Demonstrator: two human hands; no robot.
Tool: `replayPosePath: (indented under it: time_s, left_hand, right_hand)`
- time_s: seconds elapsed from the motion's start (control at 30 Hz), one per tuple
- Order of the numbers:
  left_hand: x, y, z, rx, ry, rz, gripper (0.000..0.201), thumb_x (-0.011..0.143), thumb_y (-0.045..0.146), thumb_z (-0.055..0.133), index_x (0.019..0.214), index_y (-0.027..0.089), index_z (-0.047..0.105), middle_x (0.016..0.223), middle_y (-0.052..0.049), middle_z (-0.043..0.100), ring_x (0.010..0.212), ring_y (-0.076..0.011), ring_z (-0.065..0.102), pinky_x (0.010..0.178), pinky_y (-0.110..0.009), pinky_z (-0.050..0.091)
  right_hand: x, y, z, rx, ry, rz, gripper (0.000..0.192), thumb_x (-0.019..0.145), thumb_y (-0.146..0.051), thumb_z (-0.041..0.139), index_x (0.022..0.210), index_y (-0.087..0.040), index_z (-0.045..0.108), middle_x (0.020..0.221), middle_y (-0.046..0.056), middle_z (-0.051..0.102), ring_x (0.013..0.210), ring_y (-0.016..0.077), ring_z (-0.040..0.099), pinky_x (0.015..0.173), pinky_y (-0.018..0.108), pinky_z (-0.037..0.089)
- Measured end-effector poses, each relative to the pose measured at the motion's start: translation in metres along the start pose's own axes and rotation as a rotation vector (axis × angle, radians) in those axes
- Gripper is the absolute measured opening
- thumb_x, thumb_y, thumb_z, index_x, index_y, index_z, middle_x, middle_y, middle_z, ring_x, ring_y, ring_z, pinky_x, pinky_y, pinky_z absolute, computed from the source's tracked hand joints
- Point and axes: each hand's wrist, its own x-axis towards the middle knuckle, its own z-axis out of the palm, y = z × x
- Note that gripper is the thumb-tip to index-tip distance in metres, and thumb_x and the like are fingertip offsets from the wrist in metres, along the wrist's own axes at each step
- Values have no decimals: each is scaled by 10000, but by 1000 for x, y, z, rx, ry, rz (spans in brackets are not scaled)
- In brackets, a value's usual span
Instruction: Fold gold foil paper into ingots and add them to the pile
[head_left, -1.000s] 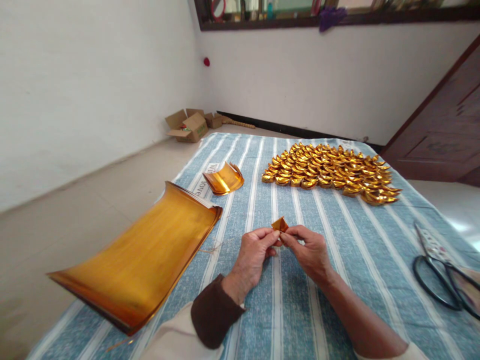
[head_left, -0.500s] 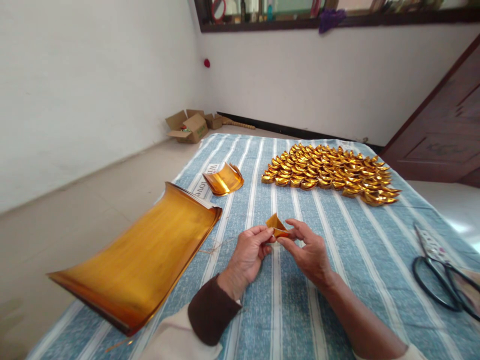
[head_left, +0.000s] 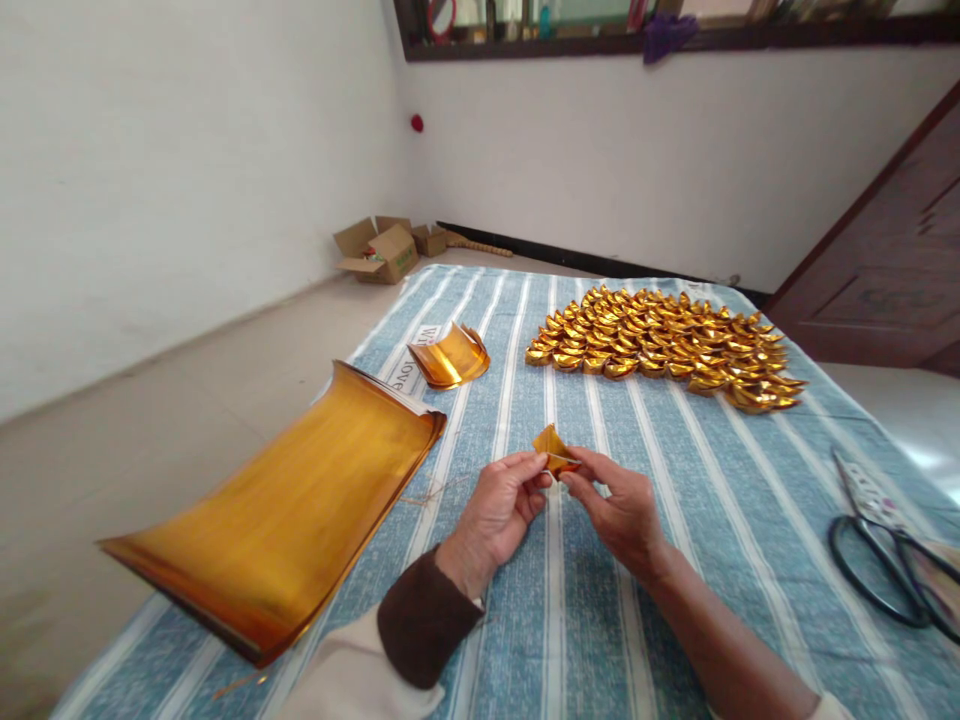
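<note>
Head view showed a small piece of gold paper [head_left: 553, 450], partly folded, pinched between the fingertips of the left hand [head_left: 496, 512] and the right hand [head_left: 619, 512], just above the striped cloth [head_left: 600, 620]. It looked featherlight, thin and easily creased, probably slick, so the folded edges and corners seemed the safest hold. Both hands were raised, thumbs and forefingers closed on the paper, wrists angled inward. Beyond them lay rows of folded gold pieces [head_left: 664, 345]; left of the left hand, a stack of gold sheets [head_left: 292, 515]; right of the right hand, scissors [head_left: 885, 550].
</note>
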Motion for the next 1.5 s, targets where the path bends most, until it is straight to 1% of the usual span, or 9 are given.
replayPosePath:
  time_s: [0.13,0.3,0.53,0.63,0.77,0.9,1.17,1.33,1.5]
  left_hand:
    - [0,-1,0,-33,-7,-37,109,841,69,610,770,67,693,634,-23,617,504,-55,578,400,-125,414]
    - [-1,-1,1,-54,-20,-65,144,860,61,578,770,67,690,641,-25,630,502,-50,586,386,-117,401]
    - [-1,-1,0,-78,-58,-89,97,841,78,613,769,74,679,632,-19,623,489,-42,570,375,-104,377]
    - [-1,-2,-1,-78,-77,-97,78,837,83,622,787,75,680,638,-19,620,493,-41,569,391,-104,391]
    - [0,-2,-2,-75,-99,-100,114,861,88,587,799,73,681,649,-21,618,500,-40,566,400,-105,399]
    - [0,-2,-3,-70,-113,-99,123,862,85,583,786,68,678,643,-24,612,492,-36,554,406,-102,400]
    - [0,-3,-4,-92,-129,-96,74,827,94,640,767,65,671,625,-19,599,490,-35,544,417,-98,401]
    - [1,-3,-4,-86,-124,-97,91,831,84,626,754,68,672,627,-20,607,489,-35,541,419,-100,408]
    - [3,-3,-5,-84,-129,-88,65,815,100,659,754,81,672,637,-21,616,487,-36,539,411,-102,399]
  right_hand:
    - [-1,0,1,-1,-2,5,229,862,-256,612,1061,-189,703,923,65,770,776,206,744,694,293,598]
    - [0,-3,0,31,-33,22,226,868,-250,609,1065,-197,706,933,53,769,728,180,739,699,284,601]
    - [1,-8,-4,42,-46,51,213,862,-270,608,1032,-215,723,914,47,771,718,189,739,710,308,608]
    - [2,-10,-4,33,-39,44,209,865,-283,602,1018,-219,729,896,47,772,693,186,735,704,311,608]
    - [3,-10,-6,22,-39,22,204,872,-282,598,1010,-214,732,889,47,772,661,175,727,710,310,606]
    - [3,-9,-7,14,-53,0,206,879,-289,593,1014,-217,731,893,46,772,670,175,729,717,318,609]
    - [4,-7,-11,-47,-88,-44,192,881,-303,601,984,-221,740,852,41,775,676,184,733,687,310,611]
    - [5,-8,-12,-57,-105,-63,182,880,-291,602,974,-224,743,843,34,775,697,189,736,648,297,604]
    - [5,-9,-10,-47,-76,-42,197,880,-302,598,991,-225,741,886,45,775,759,199,740,696,308,601]
